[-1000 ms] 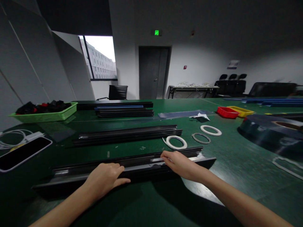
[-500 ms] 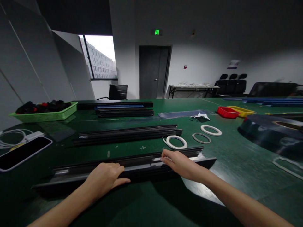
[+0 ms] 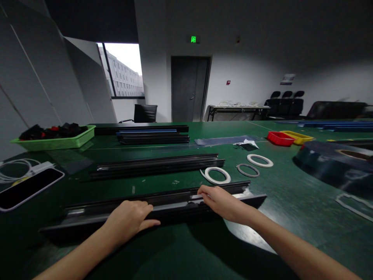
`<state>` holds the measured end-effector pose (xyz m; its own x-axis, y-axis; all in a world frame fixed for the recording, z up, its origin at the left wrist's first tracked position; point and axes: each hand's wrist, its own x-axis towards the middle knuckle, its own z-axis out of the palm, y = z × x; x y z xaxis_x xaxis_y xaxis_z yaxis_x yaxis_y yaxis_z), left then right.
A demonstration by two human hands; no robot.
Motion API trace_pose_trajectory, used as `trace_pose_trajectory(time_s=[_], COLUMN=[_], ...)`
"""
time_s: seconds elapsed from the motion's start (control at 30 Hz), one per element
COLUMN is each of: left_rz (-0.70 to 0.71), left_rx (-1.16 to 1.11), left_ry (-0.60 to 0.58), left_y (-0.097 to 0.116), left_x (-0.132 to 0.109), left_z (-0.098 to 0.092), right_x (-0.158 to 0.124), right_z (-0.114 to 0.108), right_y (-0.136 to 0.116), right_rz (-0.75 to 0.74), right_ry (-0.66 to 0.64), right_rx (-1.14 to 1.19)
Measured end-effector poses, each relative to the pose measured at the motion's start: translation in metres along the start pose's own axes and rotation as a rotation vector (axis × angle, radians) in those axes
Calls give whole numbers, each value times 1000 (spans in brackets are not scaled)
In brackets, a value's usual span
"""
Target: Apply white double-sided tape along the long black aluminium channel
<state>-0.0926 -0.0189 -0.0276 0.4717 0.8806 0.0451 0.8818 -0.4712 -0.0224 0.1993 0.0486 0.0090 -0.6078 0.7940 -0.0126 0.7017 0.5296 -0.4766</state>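
A long black channel profile (image 3: 175, 218) lies across the green table right in front of me, its open side up. My left hand (image 3: 128, 217) grips its near wall left of the middle, fingers over the top edge and thumb along the outer face. Inside the channel runs a pale lining strip (image 3: 170, 206). My right hand (image 3: 220, 200) reaches into the right half of the channel with fingers pinched together. At its fingertips is a narrow white strip (image 3: 196, 197); the fingers hide part of it. Crumpled white material (image 3: 247, 192) sits at the channel's right end.
Beyond lies a second black profile (image 3: 157, 165), with more stacked behind. White tape rolls (image 3: 217, 181) stand near the right hand. A phone (image 3: 32, 188) and green basket (image 3: 58, 142) are left; a large film roll (image 3: 329, 165), red tray (image 3: 280, 139) and yellow tray (image 3: 301, 137) are right.
The right fingertips have shifted very slightly, and the white strip beside them has moved a little right. A dark spot now shows below it in the channel. The left hand stays put.
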Motion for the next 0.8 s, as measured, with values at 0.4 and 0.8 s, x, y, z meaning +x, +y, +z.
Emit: trace_pose_trajectory(time_s=[0.4, 0.8], left_rz=[11, 17], left_rx=[-23, -19], left_ry=[7, 15], left_y=[1, -2], left_x=[-1, -1], left_z=[-3, 1], right_x=[-1, -2], right_z=[-1, -2], right_y=[0, -4], right_rz=[43, 17], right_ry=[16, 3], right_rx=[7, -18])
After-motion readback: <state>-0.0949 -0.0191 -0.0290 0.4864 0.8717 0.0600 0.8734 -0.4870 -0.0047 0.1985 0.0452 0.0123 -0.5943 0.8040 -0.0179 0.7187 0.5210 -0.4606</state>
